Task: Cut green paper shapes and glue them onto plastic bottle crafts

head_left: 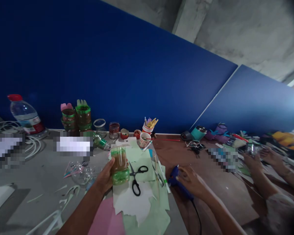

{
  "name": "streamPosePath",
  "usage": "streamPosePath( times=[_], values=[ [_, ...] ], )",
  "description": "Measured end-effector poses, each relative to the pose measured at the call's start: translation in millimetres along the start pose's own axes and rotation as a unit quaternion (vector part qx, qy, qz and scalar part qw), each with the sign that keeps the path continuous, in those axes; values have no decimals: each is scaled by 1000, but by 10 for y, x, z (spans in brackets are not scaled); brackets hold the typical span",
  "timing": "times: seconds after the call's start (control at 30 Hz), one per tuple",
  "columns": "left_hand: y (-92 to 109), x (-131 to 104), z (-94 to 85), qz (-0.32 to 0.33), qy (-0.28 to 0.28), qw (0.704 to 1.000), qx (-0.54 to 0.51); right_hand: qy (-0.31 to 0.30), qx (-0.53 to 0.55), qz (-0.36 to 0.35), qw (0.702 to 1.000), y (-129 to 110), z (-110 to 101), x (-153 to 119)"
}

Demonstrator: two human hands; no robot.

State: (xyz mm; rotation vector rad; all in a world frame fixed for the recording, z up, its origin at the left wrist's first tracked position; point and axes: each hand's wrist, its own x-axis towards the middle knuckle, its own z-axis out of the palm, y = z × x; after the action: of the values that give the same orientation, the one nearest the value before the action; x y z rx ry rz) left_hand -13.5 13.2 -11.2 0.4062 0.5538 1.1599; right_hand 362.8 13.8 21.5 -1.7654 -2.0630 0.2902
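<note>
My left hand (106,178) is wrapped round a cut plastic bottle piece (120,164), clear brownish in the middle with green bands at top and bottom, held upright. Over on the brown part of the table, my right hand (189,179) has its fingers closed on a blue hot glue gun (182,187), whose black cord trails toward the front edge. Black-handled scissors (135,176) lie open on pale green and white paper (132,202), between my two hands. A utility knife (158,176) and a white-and-green pen-like stick rest just right of the scissors.
Two green-banded bottle pieces (83,114) stand by the blue partition (112,65). Paper cups (145,139) and a large water bottle (29,119) are along the back. At right, a co-worker's hands (254,160) hold a clear plastic piece. Plastic scraps (82,173) lie left.
</note>
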Motion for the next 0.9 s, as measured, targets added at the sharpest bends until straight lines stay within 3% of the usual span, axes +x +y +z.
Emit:
streamPosePath(
  times=[0.1, 0.23, 0.33, 0.57, 0.73, 0.9],
  values=[
    [0, 5, 0, 4, -7, 1000, 10, -45, 95, -11, 994, -520, 52, 135],
    [18, -3, 23, 12, 4, 1000, 7, -124, 149, -63, 979, -1209, 398, 320],
    [32, -10, 52, 28, 27, 999, -2, -128, 147, -112, 974, -1530, 665, 420],
    [24, -15, 62, 39, 2, 999, -20, -119, 160, -172, 965, -1711, 967, 447],
    [48, -8, 7, 40, -19, 998, -50, -100, 163, -221, 956, -1732, 1062, 402],
    [63, -12, -25, 29, -8, 997, -76, -56, 196, -221, 954, -1731, 1094, 402]
  ],
)
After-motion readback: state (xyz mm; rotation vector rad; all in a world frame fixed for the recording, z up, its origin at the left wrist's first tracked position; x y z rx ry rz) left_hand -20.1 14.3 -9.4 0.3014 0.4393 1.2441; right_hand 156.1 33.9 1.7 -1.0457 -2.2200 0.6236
